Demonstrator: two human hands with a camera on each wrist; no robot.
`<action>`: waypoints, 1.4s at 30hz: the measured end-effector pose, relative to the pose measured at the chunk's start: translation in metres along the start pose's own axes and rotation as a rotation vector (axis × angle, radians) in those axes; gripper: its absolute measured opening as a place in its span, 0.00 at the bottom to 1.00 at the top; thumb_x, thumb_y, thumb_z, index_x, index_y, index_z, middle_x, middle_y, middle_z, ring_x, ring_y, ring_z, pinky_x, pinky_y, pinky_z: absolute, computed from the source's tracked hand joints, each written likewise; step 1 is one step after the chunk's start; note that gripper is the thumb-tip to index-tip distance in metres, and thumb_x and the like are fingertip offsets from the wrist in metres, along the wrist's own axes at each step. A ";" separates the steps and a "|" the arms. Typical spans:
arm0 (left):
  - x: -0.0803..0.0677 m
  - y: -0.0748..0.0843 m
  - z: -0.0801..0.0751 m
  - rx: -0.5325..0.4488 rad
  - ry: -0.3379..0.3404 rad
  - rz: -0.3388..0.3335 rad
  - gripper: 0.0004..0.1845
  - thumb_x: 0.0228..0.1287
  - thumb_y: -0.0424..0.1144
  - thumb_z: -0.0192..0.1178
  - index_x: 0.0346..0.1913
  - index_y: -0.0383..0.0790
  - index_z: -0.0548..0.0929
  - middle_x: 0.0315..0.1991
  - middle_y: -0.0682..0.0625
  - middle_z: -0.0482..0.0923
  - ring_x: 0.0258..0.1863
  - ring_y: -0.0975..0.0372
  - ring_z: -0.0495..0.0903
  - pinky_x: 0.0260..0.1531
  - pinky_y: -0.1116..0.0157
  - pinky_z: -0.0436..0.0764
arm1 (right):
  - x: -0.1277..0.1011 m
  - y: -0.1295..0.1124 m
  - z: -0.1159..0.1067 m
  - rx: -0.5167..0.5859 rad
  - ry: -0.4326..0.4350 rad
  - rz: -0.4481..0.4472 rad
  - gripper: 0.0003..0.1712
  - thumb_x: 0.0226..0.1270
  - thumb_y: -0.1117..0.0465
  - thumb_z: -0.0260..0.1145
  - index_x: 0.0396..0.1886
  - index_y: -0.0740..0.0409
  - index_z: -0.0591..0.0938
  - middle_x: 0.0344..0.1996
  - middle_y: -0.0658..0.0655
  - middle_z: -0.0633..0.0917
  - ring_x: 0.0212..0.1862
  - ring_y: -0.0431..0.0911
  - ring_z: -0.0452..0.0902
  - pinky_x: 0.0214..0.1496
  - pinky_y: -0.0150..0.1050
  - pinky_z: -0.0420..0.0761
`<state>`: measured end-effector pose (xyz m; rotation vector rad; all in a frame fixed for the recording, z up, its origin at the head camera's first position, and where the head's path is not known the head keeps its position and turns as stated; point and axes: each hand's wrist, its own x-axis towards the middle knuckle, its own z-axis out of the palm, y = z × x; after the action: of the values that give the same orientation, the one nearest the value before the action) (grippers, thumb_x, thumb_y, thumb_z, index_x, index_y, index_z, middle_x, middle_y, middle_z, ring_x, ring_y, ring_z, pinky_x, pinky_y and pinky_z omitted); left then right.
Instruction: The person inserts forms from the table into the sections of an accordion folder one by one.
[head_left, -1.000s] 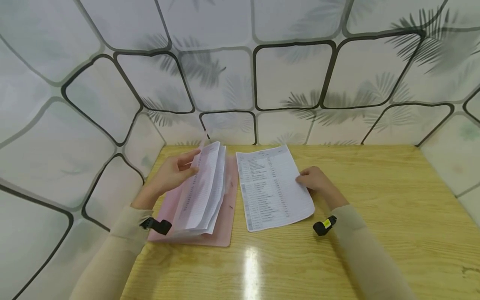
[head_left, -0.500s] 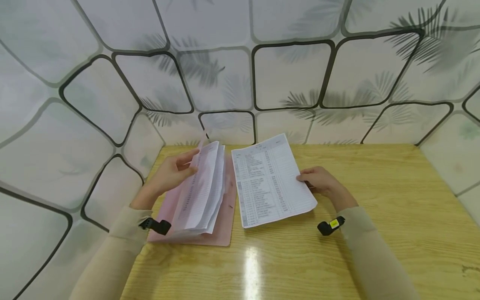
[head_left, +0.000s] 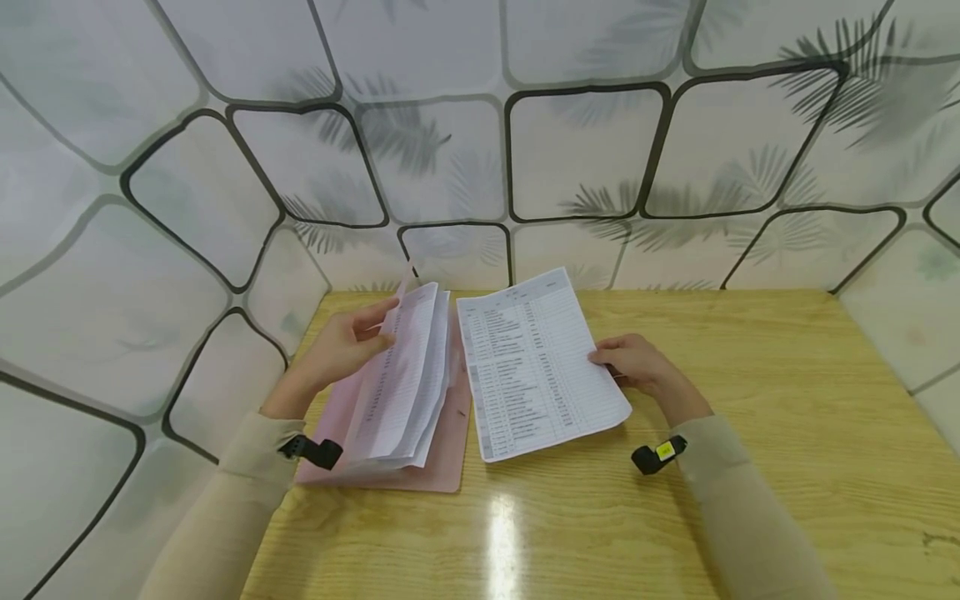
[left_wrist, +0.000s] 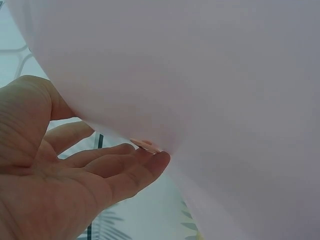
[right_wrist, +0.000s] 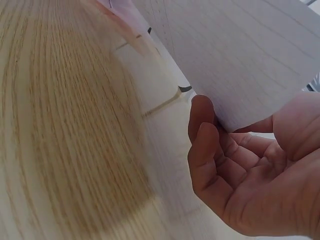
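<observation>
Right hand (head_left: 637, 367) pinches printed sheet (head_left: 536, 362) beside pink folder (head_left: 442, 450), left hand (head_left: 341, 346) gripping folder's pages (head_left: 408, 375): best keep sheet flat, edges squared w/ folder.

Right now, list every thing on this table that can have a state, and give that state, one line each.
pink folder: lying open on the table.
stack of sheets: in the folder, lifted and fanned, held up.
printed sheet: loose, face up, raised off the table at its right edge.
left hand: holds the fanned sheets back with thumb and fingers.
right hand: pinches the printed sheet's right edge.
table: bears the folder.
</observation>
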<state>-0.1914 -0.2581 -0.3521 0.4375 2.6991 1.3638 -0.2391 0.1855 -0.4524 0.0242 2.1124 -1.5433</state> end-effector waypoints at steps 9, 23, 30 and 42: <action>0.001 0.000 0.000 0.003 -0.001 0.009 0.31 0.72 0.26 0.60 0.76 0.26 0.68 0.78 0.33 0.66 0.72 0.34 0.71 0.66 0.44 0.76 | 0.006 -0.002 0.007 -0.060 0.042 -0.004 0.28 0.80 0.61 0.60 0.71 0.76 0.73 0.45 0.60 0.89 0.37 0.41 0.85 0.39 0.37 0.87; 0.001 0.000 0.001 0.003 -0.006 -0.019 0.32 0.73 0.28 0.60 0.77 0.29 0.68 0.79 0.35 0.65 0.72 0.35 0.72 0.67 0.44 0.76 | 0.012 -0.009 0.020 -0.072 0.064 -0.023 0.27 0.79 0.60 0.61 0.69 0.74 0.76 0.44 0.60 0.90 0.36 0.41 0.85 0.38 0.36 0.87; 0.001 0.001 0.001 0.005 -0.010 -0.034 0.32 0.73 0.29 0.60 0.78 0.30 0.68 0.79 0.35 0.65 0.72 0.35 0.72 0.67 0.44 0.76 | 0.013 -0.013 0.032 -0.055 0.044 -0.037 0.27 0.79 0.61 0.61 0.69 0.75 0.76 0.43 0.61 0.90 0.35 0.40 0.85 0.37 0.36 0.86; 0.003 -0.001 0.000 -0.004 -0.015 -0.029 0.32 0.73 0.28 0.60 0.78 0.29 0.67 0.79 0.35 0.65 0.72 0.36 0.72 0.67 0.45 0.76 | 0.015 -0.015 0.042 -0.045 0.030 -0.063 0.27 0.79 0.61 0.60 0.69 0.76 0.76 0.44 0.62 0.90 0.35 0.40 0.85 0.37 0.36 0.87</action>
<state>-0.1945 -0.2578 -0.3526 0.4054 2.6792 1.3526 -0.2400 0.1381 -0.4546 -0.0358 2.1898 -1.5394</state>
